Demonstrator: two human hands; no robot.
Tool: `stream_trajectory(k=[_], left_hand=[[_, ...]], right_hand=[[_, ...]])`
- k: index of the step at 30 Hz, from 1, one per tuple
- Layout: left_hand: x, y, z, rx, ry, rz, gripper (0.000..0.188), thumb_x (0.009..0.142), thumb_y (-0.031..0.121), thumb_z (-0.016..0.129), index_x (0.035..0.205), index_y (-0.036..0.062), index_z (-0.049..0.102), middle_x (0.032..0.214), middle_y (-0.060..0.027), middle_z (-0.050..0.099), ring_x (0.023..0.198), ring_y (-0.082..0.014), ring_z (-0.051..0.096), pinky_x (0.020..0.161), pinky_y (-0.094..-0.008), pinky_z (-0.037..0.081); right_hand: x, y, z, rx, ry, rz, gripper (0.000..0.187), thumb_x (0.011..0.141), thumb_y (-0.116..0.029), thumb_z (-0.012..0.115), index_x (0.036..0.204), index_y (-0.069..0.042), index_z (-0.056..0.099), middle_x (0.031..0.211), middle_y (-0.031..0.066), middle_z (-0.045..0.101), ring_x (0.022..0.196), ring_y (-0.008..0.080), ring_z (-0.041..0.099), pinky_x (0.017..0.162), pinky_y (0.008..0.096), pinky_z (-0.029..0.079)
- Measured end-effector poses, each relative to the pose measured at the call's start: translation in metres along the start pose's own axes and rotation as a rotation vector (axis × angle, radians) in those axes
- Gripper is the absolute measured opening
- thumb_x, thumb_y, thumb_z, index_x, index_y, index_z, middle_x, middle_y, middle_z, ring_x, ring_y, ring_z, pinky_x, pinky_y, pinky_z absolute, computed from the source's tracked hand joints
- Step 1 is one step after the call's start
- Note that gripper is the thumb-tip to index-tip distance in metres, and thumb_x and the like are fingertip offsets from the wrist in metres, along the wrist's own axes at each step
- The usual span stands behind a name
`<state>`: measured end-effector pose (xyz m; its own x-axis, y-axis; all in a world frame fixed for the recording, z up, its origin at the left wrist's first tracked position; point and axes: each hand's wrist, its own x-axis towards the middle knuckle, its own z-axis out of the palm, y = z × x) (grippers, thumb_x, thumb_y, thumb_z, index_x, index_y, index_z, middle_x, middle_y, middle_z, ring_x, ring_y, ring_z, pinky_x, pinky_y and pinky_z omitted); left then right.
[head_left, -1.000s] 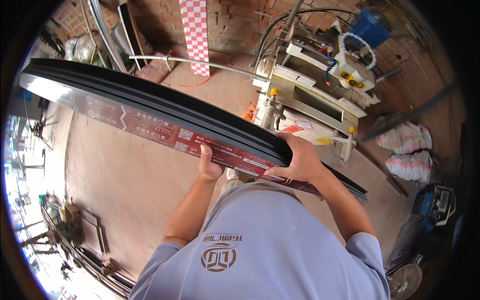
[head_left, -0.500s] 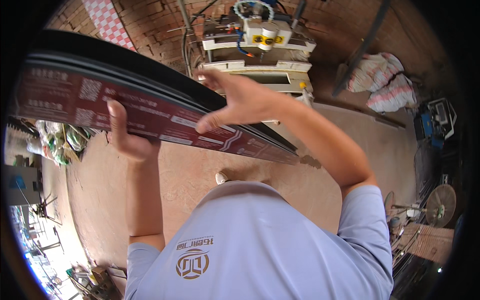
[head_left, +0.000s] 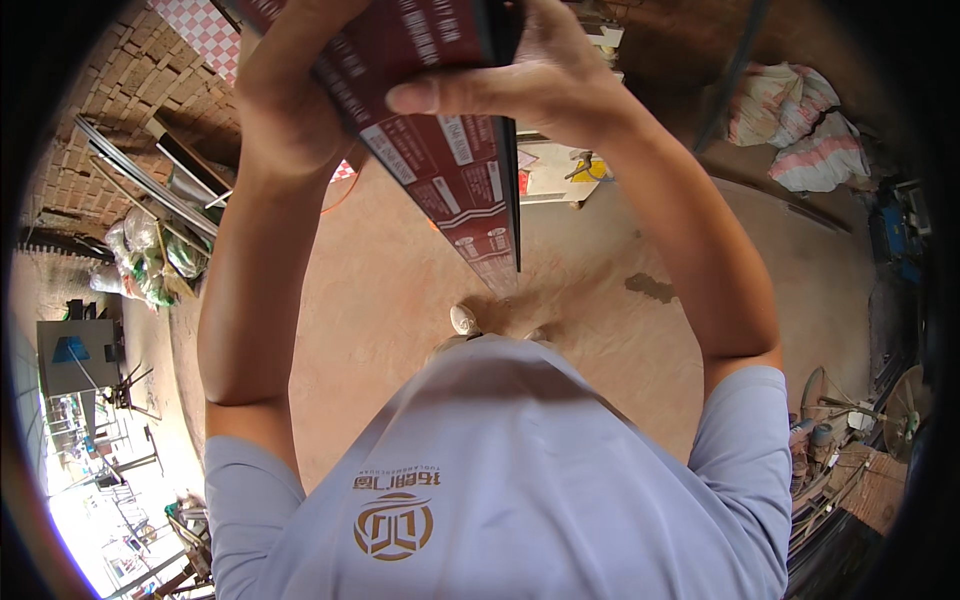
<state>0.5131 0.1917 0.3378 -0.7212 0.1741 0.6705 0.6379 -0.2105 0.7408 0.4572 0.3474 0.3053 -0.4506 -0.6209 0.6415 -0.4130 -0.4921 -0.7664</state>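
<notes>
A long black metal profile (head_left: pixel 508 190), faced with dark red printed film, stands steeply in front of me. Its lower end narrows away toward the floor ahead of my shoes (head_left: pixel 463 320), and its upper end runs out of the picture. My left hand (head_left: pixel 290 100) is closed round the left edge high up, its fingertips partly cut off by the upper rim. On the other side my right hand (head_left: pixel 550 85) grips the right edge, with the thumb laid across the red face. The fingers behind the profile are hidden.
Behind the profile, part of a machine bench (head_left: pixel 560 180) shows. White woven sacks (head_left: pixel 800 130) lie at the far right, and a fan (head_left: pixel 905 410) stands at the right rim. Leaning strips (head_left: pixel 150 170) and plastic bags (head_left: pixel 140 250) are at the left, beyond a grey cabinet (head_left: pixel 75 355).
The profile has swung from a slant across the view to a steep, nearly upright position. Both hands have moved up, and the right hand has gone from spread fingers to a grip.
</notes>
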Motion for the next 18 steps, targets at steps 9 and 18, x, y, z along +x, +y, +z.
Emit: stream_trajectory(k=[9,18], left_hand=[[0.024,-0.019,0.074,-0.049,-0.241,-0.126,0.048,0.092,0.038,0.066,0.119,-0.0009,0.060,0.100,-0.0116,0.069,0.084,-0.0192,0.069,0.073,-0.0293,0.058],[0.052,-0.014,0.133,0.043,-0.410,-0.265,0.050,0.083,0.040,0.079,0.114,0.0037,0.062,0.094,-0.0062,0.067,0.085,-0.0140,0.063,0.076,-0.0295,0.051]], right_hand=[[-0.066,-0.007,-0.037,0.073,0.235,-0.141,0.088,0.070,-0.013,0.090,0.140,-0.003,0.037,0.121,0.0096,0.061,0.112,0.0193,0.060,0.097,0.0361,0.050],[-0.126,-0.021,-0.051,-0.241,0.609,-0.098,0.049,0.074,-0.015,0.082,0.115,-0.001,0.059,0.106,0.0080,0.066,0.100,0.0174,0.062,0.089,0.0323,0.049]])
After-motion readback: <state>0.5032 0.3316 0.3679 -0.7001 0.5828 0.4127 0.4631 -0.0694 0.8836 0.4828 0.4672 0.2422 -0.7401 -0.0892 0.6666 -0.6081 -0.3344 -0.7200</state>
